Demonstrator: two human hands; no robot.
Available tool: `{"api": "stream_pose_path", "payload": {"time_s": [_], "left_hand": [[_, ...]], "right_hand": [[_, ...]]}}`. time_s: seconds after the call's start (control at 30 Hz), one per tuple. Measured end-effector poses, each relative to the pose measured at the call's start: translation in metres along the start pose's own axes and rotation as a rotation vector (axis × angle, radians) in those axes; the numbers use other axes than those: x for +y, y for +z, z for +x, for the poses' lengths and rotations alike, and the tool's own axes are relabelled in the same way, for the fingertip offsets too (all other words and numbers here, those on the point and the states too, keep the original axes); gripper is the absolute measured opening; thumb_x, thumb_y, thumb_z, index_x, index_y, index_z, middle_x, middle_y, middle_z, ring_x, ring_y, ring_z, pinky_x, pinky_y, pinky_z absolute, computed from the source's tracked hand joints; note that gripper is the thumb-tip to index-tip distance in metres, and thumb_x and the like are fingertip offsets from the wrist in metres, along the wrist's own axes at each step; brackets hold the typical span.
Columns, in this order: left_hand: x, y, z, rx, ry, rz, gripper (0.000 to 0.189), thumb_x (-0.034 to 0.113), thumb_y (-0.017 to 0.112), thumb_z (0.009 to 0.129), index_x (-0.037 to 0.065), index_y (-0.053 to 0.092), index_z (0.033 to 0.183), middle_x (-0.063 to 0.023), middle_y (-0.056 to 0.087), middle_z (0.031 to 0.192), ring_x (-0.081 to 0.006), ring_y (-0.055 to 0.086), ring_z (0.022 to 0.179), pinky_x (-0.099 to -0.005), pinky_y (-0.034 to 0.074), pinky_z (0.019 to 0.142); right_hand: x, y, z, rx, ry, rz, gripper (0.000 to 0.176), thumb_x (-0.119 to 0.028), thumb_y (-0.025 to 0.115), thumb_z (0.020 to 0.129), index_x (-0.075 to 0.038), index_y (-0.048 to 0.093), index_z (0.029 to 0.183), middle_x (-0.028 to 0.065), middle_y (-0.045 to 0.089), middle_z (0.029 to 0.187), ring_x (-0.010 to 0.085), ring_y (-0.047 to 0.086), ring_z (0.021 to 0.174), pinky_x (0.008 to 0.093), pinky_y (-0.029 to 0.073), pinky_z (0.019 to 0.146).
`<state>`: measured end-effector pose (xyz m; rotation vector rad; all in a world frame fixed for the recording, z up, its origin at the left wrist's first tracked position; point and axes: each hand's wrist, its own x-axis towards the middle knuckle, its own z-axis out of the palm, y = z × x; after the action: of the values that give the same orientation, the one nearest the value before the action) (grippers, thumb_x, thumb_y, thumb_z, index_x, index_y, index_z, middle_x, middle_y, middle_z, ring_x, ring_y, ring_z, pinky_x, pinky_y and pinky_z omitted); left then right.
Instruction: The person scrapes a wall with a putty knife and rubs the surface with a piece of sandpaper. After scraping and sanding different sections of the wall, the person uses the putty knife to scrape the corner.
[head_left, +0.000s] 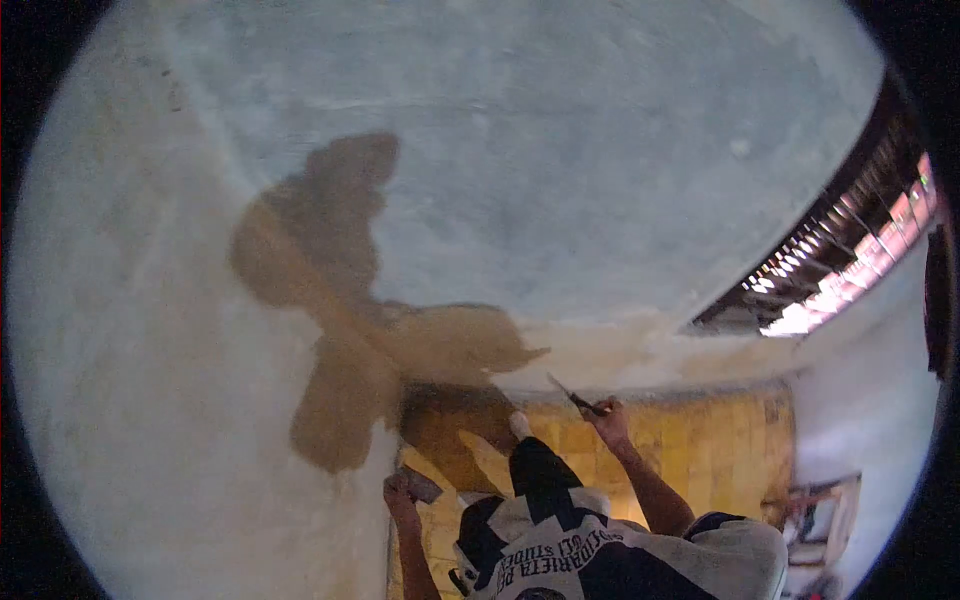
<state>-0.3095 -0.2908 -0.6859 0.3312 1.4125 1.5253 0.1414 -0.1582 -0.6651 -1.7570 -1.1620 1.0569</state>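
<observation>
My left hand (399, 494), low beside the pale wall, has its fingers closed round a flat grey rectangular piece (422, 487). Further right, my right hand (610, 420) grips a thin-bladed tool (579, 399) by its dark handle, the narrow blade pointing up and left towards the wall's foot. The blade is seen nearly edge-on, so its exact kind does not show. In front of me rises the blue-grey and whitish wall (560, 200), its paint patchy. My own dark shadow (340, 260) spreads over its corner.
Yellow-brown tiles cover the floor (690, 440) under my feet. On the right is a long opening with dark slats (830, 250), bright light coming through. A wooden frame (835, 525) stands against the right wall at lower right.
</observation>
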Motion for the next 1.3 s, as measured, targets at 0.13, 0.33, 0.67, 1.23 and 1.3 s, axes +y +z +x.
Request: {"api": "stream_pose_path", "payload": {"time_s": [0.13,0.33,0.67,1.23,1.3], "left_hand": [[0.007,0.052,-0.006,-0.021,-0.030,0.001,0.019,0.018,0.065,0.089,0.013,0.046,0.088,0.0020,0.044,0.083,-0.0111,0.047,0.078,-0.0305,0.045,0.069],[-0.027,0.081,-0.018,-0.094,0.029,0.105,0.021,0.019,0.065,0.090,0.010,0.046,0.090,0.0011,0.045,0.085,-0.0137,0.047,0.079,-0.0312,0.044,0.072],[-0.072,0.174,-0.106,0.048,0.021,0.130,0.032,0.026,0.067,0.090,0.005,0.052,0.110,-0.0087,0.055,0.104,-0.0212,0.056,0.097,-0.0394,0.049,0.085],[-0.180,0.259,-0.293,0.573,0.057,-0.053,0.030,0.021,0.067,0.089,0.005,0.054,0.111,-0.0087,0.060,0.105,-0.0196,0.061,0.093,-0.0345,0.051,0.079],[-0.197,0.262,-0.305,0.663,0.086,-0.085,0.030,0.023,0.067,0.088,0.006,0.054,0.109,-0.0077,0.061,0.101,-0.0195,0.061,0.093,-0.0354,0.051,0.080]], "right_hand": [[0.031,-0.037,-0.027,-0.005,0.153,0.485,0.025,-0.013,0.073,0.084,-0.001,0.054,0.094,0.0111,0.065,0.082,0.0191,0.066,0.069,0.0340,0.053,0.062],[0.023,-0.060,-0.034,0.010,-0.085,-0.045,0.027,-0.017,0.074,0.081,-0.001,0.063,0.100,0.0103,0.065,0.082,0.0223,0.065,0.068,0.0337,0.053,0.064],[-0.025,-0.108,0.060,-0.145,-0.702,-0.046,0.022,-0.020,0.075,0.081,-0.004,0.061,0.086,0.0106,0.059,0.081,0.0258,0.060,0.072,0.0372,0.050,0.067],[-0.120,-0.063,0.151,-1.255,-1.366,-0.582,0.022,-0.029,0.065,0.085,-0.011,0.062,0.097,0.0128,0.060,0.068,0.0299,0.060,0.062,0.0436,0.050,0.064],[-0.135,-0.065,0.136,-1.339,-1.218,-0.381,0.019,-0.028,0.065,0.085,-0.011,0.064,0.093,0.0136,0.060,0.067,0.0299,0.060,0.063,0.0438,0.050,0.063]]}}
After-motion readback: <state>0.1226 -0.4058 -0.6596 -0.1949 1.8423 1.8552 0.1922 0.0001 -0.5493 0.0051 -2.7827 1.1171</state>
